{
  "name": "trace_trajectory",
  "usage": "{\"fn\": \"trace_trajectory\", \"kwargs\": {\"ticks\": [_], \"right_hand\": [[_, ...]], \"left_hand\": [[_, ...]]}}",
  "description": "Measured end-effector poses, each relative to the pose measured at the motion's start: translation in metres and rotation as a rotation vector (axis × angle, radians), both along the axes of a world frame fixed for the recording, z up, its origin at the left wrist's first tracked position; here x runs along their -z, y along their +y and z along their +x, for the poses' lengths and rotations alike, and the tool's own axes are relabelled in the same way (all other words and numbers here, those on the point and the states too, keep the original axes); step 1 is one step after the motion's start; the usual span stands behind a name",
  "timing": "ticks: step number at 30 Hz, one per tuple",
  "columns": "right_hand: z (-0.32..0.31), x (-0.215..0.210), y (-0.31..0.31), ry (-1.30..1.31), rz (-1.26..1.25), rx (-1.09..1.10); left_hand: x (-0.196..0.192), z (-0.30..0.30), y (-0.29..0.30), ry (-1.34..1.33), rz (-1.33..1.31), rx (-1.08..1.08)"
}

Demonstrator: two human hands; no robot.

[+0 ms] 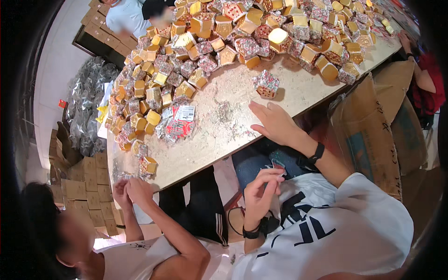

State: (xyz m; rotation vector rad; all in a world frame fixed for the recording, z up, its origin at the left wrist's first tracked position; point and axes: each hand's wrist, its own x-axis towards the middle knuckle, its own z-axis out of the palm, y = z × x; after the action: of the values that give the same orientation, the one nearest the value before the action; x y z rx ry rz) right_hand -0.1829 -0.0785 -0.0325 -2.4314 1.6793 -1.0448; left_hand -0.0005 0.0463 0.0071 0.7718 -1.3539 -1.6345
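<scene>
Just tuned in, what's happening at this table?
The right hand lies flat and open on the table, near a lone patterned box. The left hand, over the lap, pinches a small patterned piece. A heap of gold and patterned boxes covers the far side. A co-worker's hands meet at the table's edge.

Boxes heap: small gold and red patterned cubes, piled across the far tabletop.
Lone box: same kind, apart from the heap.
Packets: flat, red-white, beside the heap.
Cartons: brown, right of table.
</scene>
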Motion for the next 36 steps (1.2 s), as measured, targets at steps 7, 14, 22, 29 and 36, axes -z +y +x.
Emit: {"fn": "trace_trajectory", "kwargs": {"ticks": [7,14,22,29,36], "right_hand": [[0.0,0.005,-0.015,-0.014,-0.121,-0.039],[0.009,-0.005,0.008,0.134,-0.122,-0.033],[-0.026,-0.007,0.028,0.099,-0.035,-0.232],[-0.015,0.001,0.035,-0.026,-0.138,-0.218],[-0.004,-0.034,0.104,-1.253,0.241,-0.211]], "left_hand": [[0.002,-0.008,0.009,0.005,-0.027,0.072],[-0.009,-0.026,0.022,-0.003,-0.286,0.129],[-0.014,-0.035,0.037,-0.061,-0.492,0.256],[-0.002,-0.039,0.045,-0.042,-0.71,0.16],[-0.015,-0.022,0.031,0.019,-0.667,-0.103]]}}
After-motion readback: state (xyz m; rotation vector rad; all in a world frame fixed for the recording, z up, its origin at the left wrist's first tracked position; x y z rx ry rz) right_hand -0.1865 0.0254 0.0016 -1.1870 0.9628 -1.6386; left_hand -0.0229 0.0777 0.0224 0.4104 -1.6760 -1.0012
